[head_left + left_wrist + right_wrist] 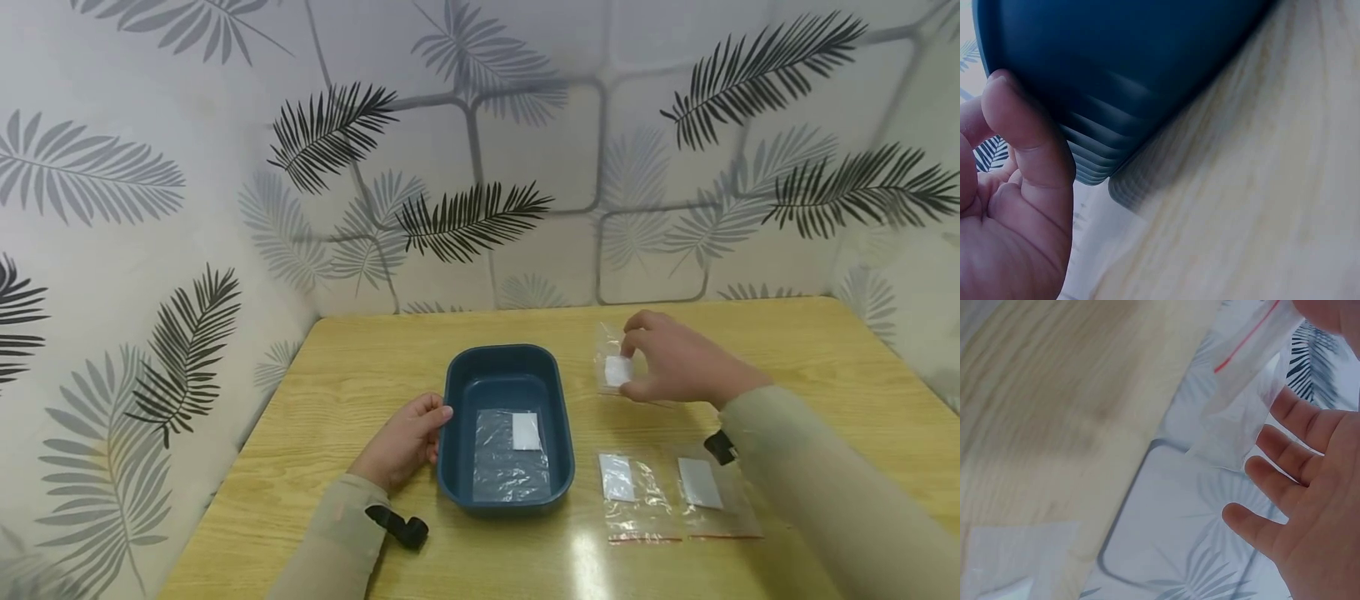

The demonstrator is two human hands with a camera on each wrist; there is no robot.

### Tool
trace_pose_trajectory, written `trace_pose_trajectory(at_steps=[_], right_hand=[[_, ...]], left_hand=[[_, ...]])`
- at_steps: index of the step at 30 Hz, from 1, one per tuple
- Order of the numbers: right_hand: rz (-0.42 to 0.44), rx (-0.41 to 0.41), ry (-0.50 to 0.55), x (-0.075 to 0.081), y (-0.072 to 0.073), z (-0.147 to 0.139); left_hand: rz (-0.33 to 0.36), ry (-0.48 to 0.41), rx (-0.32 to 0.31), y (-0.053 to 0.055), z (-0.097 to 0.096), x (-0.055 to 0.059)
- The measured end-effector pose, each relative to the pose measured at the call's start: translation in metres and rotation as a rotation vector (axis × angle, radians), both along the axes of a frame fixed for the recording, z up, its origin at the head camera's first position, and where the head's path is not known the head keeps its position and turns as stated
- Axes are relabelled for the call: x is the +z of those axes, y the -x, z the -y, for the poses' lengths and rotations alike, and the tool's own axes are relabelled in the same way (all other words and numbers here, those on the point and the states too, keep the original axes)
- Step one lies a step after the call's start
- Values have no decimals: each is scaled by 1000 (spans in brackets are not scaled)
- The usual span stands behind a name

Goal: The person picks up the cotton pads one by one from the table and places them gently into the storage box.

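At the left side of a dark blue plastic basin (506, 507), my left hand (405, 439) grips the rim, thumb over the edge and fingers outside; the left wrist view shows the ribbed outer wall (1104, 137) beside the thumb. Inside the basin lies a clear zip bag (495, 467) with a white packet in it. To the right of the basin, my right hand (678, 358) pinches another clear zip bag (617, 371) holding a white packet, raised over the table. The right wrist view shows this bag's red seal line (1247, 337); its other fingers (1272, 487) are spread.
Two more zip bags lie side by side on the table, a left one (648, 500) and a right one (731, 504), red seals toward me. The wooden table (360, 358) meets a leaf-patterned wall (525, 150) at the back and left.
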State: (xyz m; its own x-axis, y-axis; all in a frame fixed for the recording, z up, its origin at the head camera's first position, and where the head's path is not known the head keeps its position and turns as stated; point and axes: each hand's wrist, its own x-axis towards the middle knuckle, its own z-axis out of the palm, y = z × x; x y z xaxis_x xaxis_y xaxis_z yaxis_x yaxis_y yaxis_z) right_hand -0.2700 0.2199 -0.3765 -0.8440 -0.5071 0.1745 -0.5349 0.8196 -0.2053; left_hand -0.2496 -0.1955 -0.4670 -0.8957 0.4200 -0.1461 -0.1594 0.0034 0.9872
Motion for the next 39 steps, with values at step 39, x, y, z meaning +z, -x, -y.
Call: trace_pose_trajectory(at_steps=[39], right_hand=[[4, 144, -74, 20, -13, 133]], left_hand=[[23, -22, 5, -1, -2, 2]])
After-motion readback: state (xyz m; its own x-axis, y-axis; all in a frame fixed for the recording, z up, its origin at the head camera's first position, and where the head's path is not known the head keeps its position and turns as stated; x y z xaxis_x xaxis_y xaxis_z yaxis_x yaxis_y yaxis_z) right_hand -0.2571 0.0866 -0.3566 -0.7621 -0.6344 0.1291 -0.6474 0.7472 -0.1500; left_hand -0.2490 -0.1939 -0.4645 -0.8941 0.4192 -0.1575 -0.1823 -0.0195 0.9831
